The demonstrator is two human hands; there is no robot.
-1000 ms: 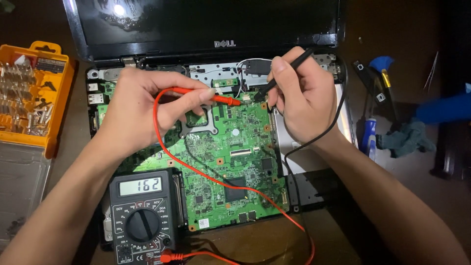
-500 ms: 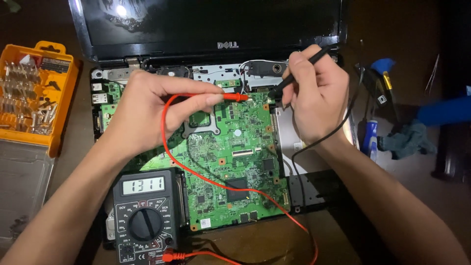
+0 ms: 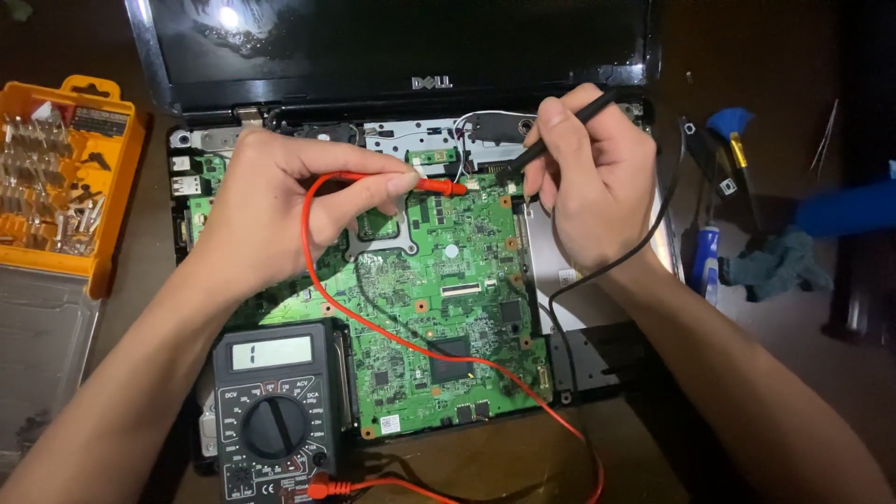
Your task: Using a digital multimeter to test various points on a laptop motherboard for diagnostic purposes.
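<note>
Two hands work over an opened laptop whose green circuit board (image 3: 439, 308) lies bare on the surface. Far out beyond the left hand sits an orange case of screwdriver bits (image 3: 65, 182), well apart from the work. The left hand (image 3: 271, 215) is closed around a red probe (image 3: 425, 185), pinched between thumb and fingers, its tip lying at the top edge of the board. Below that hand's wrist a black meter (image 3: 275, 411) rests on the laptop's near corner, its red lead looping up across the board. The right hand (image 3: 593, 182) is closed pen-like on a black probe (image 3: 551, 140), tip angled down just beside the red one, the two tips close but apart. Beyond the right hand lie a few hand tools and a grey cloth (image 3: 770, 266).

Judging by this, the case is already open and the board exposed, and probing is in progress; whether more points remain cannot be told. Room is tight near the tips, with the screen hinge just beyond; the leads drape over the board and could snag
</note>
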